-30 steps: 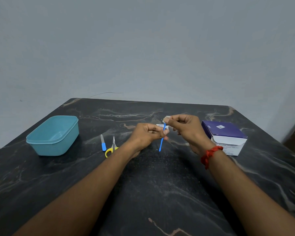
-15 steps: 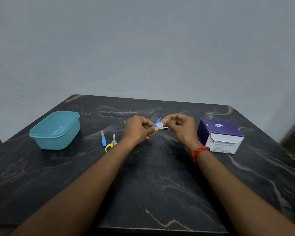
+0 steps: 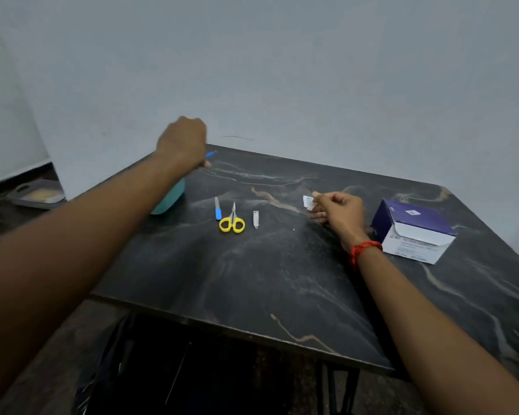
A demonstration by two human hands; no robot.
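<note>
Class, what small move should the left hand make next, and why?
Probably lower the left hand and drop the blue stick into the teal tub: it grips the stick seemingly above the tub, while the right hand only pinches a white wipe.

You are, it seems, in a plain home room: bare grey wall, dark marble-look table, scissors, nail clipper, swab box.

One pair of scissors, one nail file, one nail clipper, one box, one tub, one blue stick and one white pad are counted.
</note>
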